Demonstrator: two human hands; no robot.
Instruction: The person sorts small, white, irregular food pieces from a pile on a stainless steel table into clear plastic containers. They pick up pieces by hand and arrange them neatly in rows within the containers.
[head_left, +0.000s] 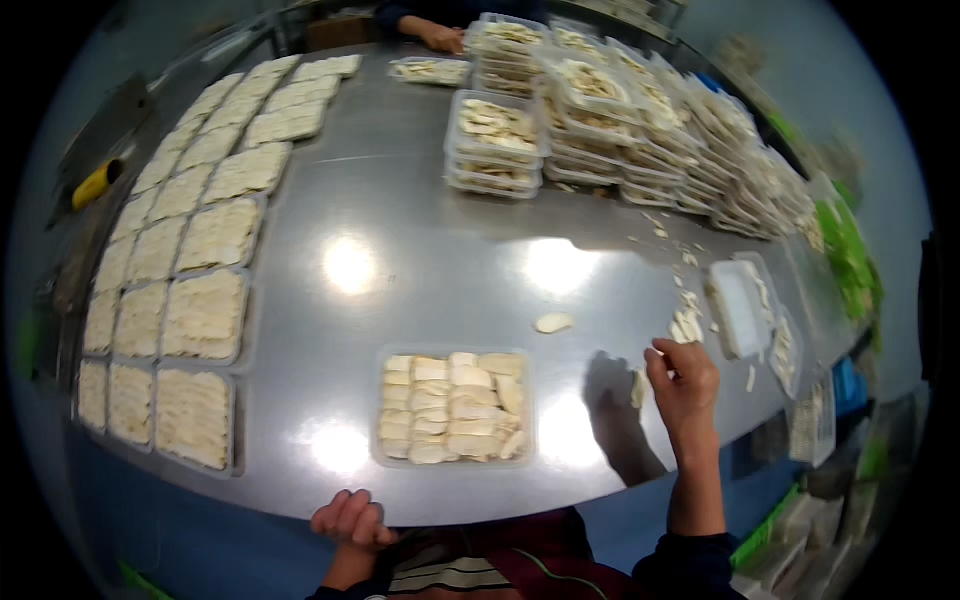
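A clear plastic tray (453, 409) filled with rows of pale dried slices stands on the steel table in front of me. My right hand (684, 375) is raised over the table to the right of that tray, fingers curled; whether it pinches a slice cannot be told. Just beyond its fingertips lies a small heap of pale slices (685, 324). One loose slice (554, 323) lies above the tray's right corner. My left hand (352, 517) rests at the near table edge, below and left of the tray, its fingers folded and no object showing in it.
Filled trays (202, 315) stand in rows along the left side. Stacked tubs of slices (496, 135) fill the far right. A white block-like container (739, 307) and scattered slices lie at the right. Across the table is a person's hand (442, 37) beside a filled tray (430, 71).
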